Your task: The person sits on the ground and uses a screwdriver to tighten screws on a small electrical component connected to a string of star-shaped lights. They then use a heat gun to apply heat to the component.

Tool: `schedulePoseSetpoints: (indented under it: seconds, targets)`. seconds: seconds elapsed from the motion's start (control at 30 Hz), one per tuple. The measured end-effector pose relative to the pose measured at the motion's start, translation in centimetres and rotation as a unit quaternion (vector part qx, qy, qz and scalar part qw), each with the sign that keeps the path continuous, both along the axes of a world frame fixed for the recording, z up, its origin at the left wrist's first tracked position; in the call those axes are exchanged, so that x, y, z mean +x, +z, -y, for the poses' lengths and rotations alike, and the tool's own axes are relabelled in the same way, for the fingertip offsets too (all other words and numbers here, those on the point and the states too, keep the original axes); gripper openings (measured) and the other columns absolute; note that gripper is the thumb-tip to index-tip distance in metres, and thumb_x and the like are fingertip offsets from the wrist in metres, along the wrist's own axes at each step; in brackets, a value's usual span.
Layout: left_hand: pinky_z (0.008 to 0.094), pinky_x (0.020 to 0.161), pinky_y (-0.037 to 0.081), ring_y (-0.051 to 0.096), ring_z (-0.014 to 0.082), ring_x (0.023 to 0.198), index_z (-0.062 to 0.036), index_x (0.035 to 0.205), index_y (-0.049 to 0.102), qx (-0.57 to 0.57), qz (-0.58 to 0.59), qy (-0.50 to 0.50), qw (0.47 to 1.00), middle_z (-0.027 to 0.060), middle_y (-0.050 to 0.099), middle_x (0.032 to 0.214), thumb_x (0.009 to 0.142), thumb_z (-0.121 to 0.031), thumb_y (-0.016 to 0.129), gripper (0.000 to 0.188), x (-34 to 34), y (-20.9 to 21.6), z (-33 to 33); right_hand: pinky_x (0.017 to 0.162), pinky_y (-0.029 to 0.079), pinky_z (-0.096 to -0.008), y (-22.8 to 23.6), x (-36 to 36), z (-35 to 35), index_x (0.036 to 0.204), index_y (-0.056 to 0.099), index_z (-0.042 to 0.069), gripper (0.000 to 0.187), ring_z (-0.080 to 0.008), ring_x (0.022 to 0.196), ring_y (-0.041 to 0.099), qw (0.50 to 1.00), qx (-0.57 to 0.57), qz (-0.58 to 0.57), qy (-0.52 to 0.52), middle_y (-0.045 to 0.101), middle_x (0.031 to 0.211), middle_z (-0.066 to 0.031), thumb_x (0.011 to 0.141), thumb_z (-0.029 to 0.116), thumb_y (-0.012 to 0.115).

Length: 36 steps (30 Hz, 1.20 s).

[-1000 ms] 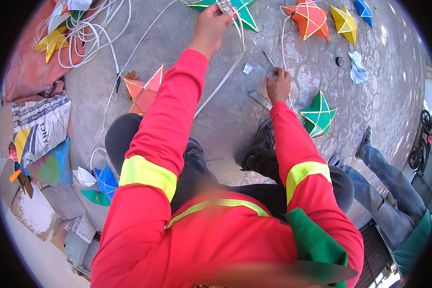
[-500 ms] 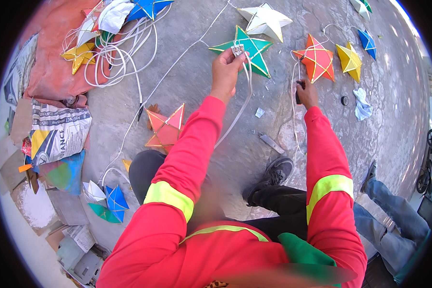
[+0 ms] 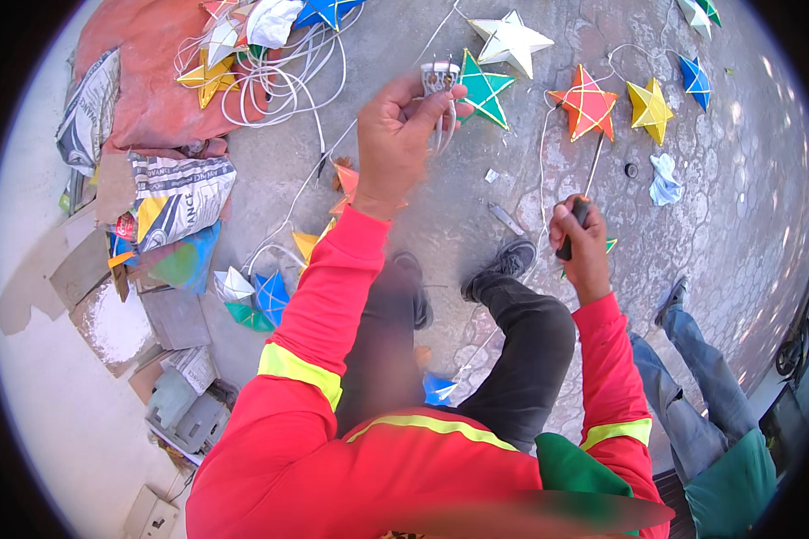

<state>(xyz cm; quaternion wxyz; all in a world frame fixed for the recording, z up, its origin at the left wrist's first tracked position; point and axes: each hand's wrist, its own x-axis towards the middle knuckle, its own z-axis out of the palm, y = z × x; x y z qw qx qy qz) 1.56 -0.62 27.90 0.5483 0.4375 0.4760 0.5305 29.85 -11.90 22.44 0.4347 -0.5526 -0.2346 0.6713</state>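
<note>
My left hand (image 3: 394,135) is raised in front of the green star lantern (image 3: 485,94). Its thumb and fingers pinch a white electrical plug (image 3: 440,79), whose inner side with metal parts shows, and a white cord hangs from it. Lower and to the right, my right hand (image 3: 588,251) is wrapped around the black handle of a screwdriver (image 3: 594,164). The shaft points up and away, its tip just below the red star lantern (image 3: 587,105). Screwdriver and plug are apart.
White (image 3: 512,45), yellow (image 3: 649,110) and blue (image 3: 695,83) star lanterns lie on the concrete, joined by thin wire. Coiled white cord (image 3: 283,99) and more stars are at far left, near a printed sack (image 3: 184,193). A person's jeans-clad leg (image 3: 692,368) is at right.
My right hand has come up off the ground and nearer to me, with the screwdriver in it. The left hand has drawn closer, still pinching the plug. The view has shifted.
</note>
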Motion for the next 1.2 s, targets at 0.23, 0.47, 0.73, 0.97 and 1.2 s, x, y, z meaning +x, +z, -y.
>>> schedulePoseSetpoints:
  seconds: [0.23, 0.47, 0.73, 0.97, 1.2]
  targets:
    - [0.0269, 0.072, 0.059, 0.076, 0.0212, 0.092, -0.0002, 0.131, 0.061, 0.008, 0.048, -0.059, 0.997, 0.0145, 0.074, 0.111, 0.102, -0.002, 0.058, 0.029, 0.0, 27.7, 0.4, 0.061, 0.052, -0.0296, 21.7, -7.0, 13.5, 0.106, 0.053, 0.009, 0.017, -0.0146, 0.075, 0.062, 0.976, -0.182, -0.085, -0.082, 0.061, 0.092, -0.0044, 0.099, 0.015, 0.067]
    - [0.0237, 0.073, 0.057, 0.071, 0.0108, 0.09, 0.002, 0.134, 0.061, 0.039, 0.083, -0.143, 0.985, 0.0091, 0.074, 0.112, 0.097, 0.006, 0.058, 0.037, 2.5, 48.4, 4.4, 0.057, 0.047, -0.0248, 45.2, -8.5, 10.6, 0.104, 0.049, 0.01, 0.024, -0.0109, 0.071, 0.06, 0.989, 0.037, -0.015, -0.144, 0.061, 0.095, -0.0051, 0.092, 0.006, 0.07]
    - [0.0233, 0.065, 0.057, 0.074, 0.0138, 0.089, 0.0035, 0.132, 0.061, 0.091, 0.06, -0.184, 0.977, 0.0093, 0.073, 0.109, 0.097, 0.002, 0.063, 0.035, 7.8, 52.5, 5.1, 0.061, 0.045, -0.0233, 53.0, -9.6, 2.5, 0.106, 0.047, 0.012, 0.032, -0.0109, 0.071, 0.059, 0.98, 0.167, -0.001, -0.104, 0.063, 0.094, -0.004, 0.089, 0.007, 0.075]
    - [0.0274, 0.077, 0.059, 0.071, 0.0136, 0.092, 0.0027, 0.13, 0.058, -0.058, 0.135, -0.112, 0.983, 0.0105, 0.072, 0.113, 0.1, -0.009, 0.065, 0.033, 9.0, 50.5, 3.6, 0.057, 0.044, -0.0241, 51.5, -8.2, 0.0, 0.103, 0.05, 0.011, 0.023, -0.0084, 0.063, 0.056, 0.986, 0.125, -0.037, -0.099, 0.062, 0.084, -0.002, 0.094, 0.006, 0.07]
    - [0.0288, 0.076, 0.058, 0.067, 0.0137, 0.085, -0.0033, 0.124, 0.056, -0.101, 0.237, -0.082, 0.963, 0.0079, 0.07, 0.106, 0.102, -0.013, 0.062, 0.025, 7.8, 47.1, -0.8, 0.057, 0.046, -0.0239, 50.0, -9.3, -5.2, 0.101, 0.05, 0.012, 0.023, -0.0088, 0.064, 0.057, 0.987, 0.075, -0.087, -0.111, 0.064, 0.086, -0.003, 0.094, 0.007, 0.072]
